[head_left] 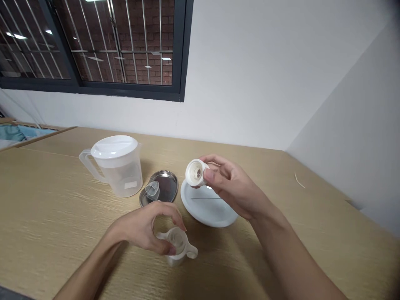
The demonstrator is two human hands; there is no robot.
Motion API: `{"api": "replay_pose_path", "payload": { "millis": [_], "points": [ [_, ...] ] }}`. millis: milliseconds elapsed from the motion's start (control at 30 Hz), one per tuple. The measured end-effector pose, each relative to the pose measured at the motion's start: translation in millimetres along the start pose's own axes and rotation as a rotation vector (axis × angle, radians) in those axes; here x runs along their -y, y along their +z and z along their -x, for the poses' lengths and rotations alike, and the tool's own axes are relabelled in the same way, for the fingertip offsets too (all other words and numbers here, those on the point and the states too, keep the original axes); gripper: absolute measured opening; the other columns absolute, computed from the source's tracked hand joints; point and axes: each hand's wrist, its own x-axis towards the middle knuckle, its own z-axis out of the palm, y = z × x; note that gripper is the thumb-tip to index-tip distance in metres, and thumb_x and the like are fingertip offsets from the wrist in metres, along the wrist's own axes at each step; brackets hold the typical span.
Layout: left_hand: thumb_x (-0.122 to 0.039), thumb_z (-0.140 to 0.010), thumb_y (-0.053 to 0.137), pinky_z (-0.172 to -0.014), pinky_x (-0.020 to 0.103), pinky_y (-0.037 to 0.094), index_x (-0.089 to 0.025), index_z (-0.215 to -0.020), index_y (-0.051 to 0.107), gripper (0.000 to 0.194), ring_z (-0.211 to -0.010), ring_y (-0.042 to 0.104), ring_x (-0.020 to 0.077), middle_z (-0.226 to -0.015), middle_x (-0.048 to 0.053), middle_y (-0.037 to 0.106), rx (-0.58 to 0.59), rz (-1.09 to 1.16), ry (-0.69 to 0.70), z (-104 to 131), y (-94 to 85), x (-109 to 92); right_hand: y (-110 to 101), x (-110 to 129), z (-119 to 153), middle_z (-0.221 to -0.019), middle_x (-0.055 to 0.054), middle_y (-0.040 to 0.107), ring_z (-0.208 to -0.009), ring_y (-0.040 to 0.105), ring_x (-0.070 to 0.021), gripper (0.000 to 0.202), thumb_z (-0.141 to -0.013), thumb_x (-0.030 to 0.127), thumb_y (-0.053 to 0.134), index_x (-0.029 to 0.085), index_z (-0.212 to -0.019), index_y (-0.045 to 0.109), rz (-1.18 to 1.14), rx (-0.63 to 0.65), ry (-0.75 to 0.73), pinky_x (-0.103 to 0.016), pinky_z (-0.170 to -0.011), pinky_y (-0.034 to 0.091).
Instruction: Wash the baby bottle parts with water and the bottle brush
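Note:
Low in the middle of the head view, a small white cup [177,259] with a tab on one side and a loop handle on the other stands on the table. My left hand [153,229] arches over it, thumb and fingers closed about its rim. Higher up, my right hand [226,179] grips a hollow white cylindrical part [194,173] between thumb and fingers, its round opening tilted towards me. Below that part sits a white oval dish [215,212] with a thin line across its top, partly covered by my right hand.
A translucent lidded pitcher [120,175] stands at the left. Beside it, a metal tray [168,187] carries a small clear cup [153,189]. A thin pale strip [299,180] lies far right on the wooden table [312,233]. Behind are a wall and a barred window.

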Motion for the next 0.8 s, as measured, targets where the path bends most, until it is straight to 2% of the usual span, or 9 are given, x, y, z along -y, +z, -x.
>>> {"api": "replay_pose_path", "payload": {
  "millis": [133,233,400,600,700,800],
  "points": [
    [-0.02,-0.063,0.083,-0.088,0.033,0.051,-0.026,-0.103,0.072,0.041,-0.096,0.066,0.0207,-0.109,0.003,0.07,-0.014,0.01,0.021,0,0.0,0,-1,3,3,-0.095,-0.004,0.068,-0.085,0.067,-0.0179,0.044,-0.079,0.046,0.079,0.023,-0.109,0.058,0.064,-0.026,0.002,-0.03,-0.073,0.053],
    [-0.02,-0.061,0.084,-0.085,0.031,0.052,-0.025,-0.101,0.073,0.042,-0.095,0.066,0.0202,-0.108,0.003,0.07,-0.011,0.037,0.015,1,-0.4,2,2,5,5,-0.102,-0.005,0.067,-0.085,0.066,-0.0165,0.045,-0.076,0.042,0.082,0.023,-0.11,0.061,0.09,0.031,0.023,-0.027,-0.069,0.052],
    [-0.02,-0.057,0.087,-0.085,0.031,0.052,-0.025,-0.097,0.075,0.042,-0.095,0.066,0.0212,-0.106,0.001,0.071,-0.001,0.049,-0.033,0,-2.5,3,15,3,11,-0.099,-0.003,0.067,-0.083,0.063,-0.0144,0.039,-0.08,0.043,0.079,0.024,-0.112,0.065,0.165,0.109,0.069,-0.026,-0.069,0.05],
    [-0.019,-0.055,0.086,-0.082,0.03,0.051,-0.024,-0.092,0.077,0.038,-0.089,0.067,0.0212,-0.093,-0.002,0.074,0.036,0.115,-0.13,-4,-4.1,5,30,-16,35,-0.1,-0.003,0.067,-0.087,0.062,-0.0175,0.035,-0.081,0.04,0.077,0.027,-0.113,0.068,0.327,0.173,0.138,-0.029,-0.073,0.051],
    [-0.02,-0.055,0.087,-0.082,0.03,0.05,-0.024,-0.091,0.077,0.038,-0.092,0.066,0.0219,-0.096,-0.002,0.074,0.042,0.163,-0.06,-5,-3.8,10,38,-26,50,-0.1,-0.003,0.067,-0.088,0.061,-0.0184,0.034,-0.08,0.036,0.077,0.027,-0.112,0.068,0.409,0.161,0.16,-0.031,-0.074,0.051],
    [-0.019,-0.054,0.087,-0.082,0.03,0.05,-0.023,-0.087,0.077,0.036,-0.092,0.065,0.0219,-0.098,-0.002,0.073,0.055,0.191,0.003,-7,-3.9,14,47,-30,57,-0.098,-0.002,0.065,-0.087,0.06,-0.0181,0.033,-0.078,0.03,0.079,0.027,-0.11,0.069,0.625,0.117,0.063,-0.033,-0.079,0.049]
  ]
}}
